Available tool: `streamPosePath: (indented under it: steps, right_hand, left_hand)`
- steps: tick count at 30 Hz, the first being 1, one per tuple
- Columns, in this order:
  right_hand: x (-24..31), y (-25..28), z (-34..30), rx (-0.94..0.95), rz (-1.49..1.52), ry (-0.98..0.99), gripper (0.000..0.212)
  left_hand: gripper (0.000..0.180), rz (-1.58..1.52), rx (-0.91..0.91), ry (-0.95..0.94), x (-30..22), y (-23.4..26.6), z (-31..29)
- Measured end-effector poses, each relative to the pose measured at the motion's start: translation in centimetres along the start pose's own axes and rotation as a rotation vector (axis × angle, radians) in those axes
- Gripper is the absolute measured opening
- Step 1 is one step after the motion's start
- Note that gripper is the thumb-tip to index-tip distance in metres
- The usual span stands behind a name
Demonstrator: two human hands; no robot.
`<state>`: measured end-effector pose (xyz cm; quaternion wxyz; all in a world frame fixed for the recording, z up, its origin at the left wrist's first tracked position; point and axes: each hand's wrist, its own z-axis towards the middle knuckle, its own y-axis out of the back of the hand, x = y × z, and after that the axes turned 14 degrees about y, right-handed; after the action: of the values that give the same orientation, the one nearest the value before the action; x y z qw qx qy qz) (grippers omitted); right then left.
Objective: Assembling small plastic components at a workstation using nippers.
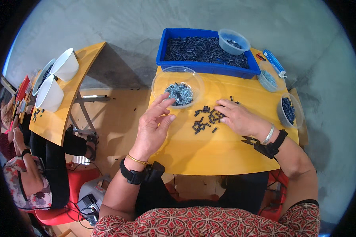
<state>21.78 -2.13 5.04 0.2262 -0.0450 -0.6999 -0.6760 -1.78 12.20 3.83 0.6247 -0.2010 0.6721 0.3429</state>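
Observation:
My left hand [153,125] hovers over the yellow table [209,154] with fingers spread, its fingertips at the rim of a clear bowl [161,78] that holds small grey-blue metal pieces [179,93]. It holds nothing. My right hand [238,115] rests palm down on the table, fingertips touching a loose scatter of small black parts [203,119]. Whether a part is pinched under those fingers is hidden.
A blue bin [208,67] full of black parts stands at the table's far edge with a clear cup [233,41] in it. Clear containers [289,110] sit at the right. Another person sits at left by a second table [67,98] carrying white bowls [49,94].

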Motion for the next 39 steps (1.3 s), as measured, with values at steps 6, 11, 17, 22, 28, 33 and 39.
streamPosePath:
  steps: [6,11,17,22,28,33,39]
  right_hand:
    - [-0.1,1.5,-4.1,-0.313,-0.032,-0.045,0.036]
    - [3.1,0.5,-7.2,-0.454,-0.008,-0.115,0.035]
    - [6.1,-3.5,-10.2,-0.485,-0.065,-0.356,0.026]
    - [4.7,-4.1,-10.6,-0.474,-0.085,-0.381,0.019]
    - [4.5,-4.5,-9.8,-0.506,-0.19,-0.34,0.018]
    - [3.8,-5.0,-9.9,-0.559,-0.209,-0.32,0.02]
    - [4.0,-4.9,-10.1,-0.611,-0.254,-0.274,0.023]
  left_hand:
    - [0.034,-0.103,-0.1,-0.031,-0.7,-1.1,-2.4]
    - [0.027,-0.076,-0.02,-0.048,0.0,-4.7,-4.1]
    - [0.024,0.123,0.183,-0.139,0.2,-6.9,-4.3]
    - [0.024,0.074,0.314,0.017,0.4,-5.7,-3.2]
    - [0.026,-0.094,0.313,0.185,0.4,-4.6,-4.9]
    - [0.024,0.096,0.246,-0.031,-0.1,-6.2,-4.7]
    - [0.022,-0.006,0.316,0.036,-1.0,-9.1,-5.9]
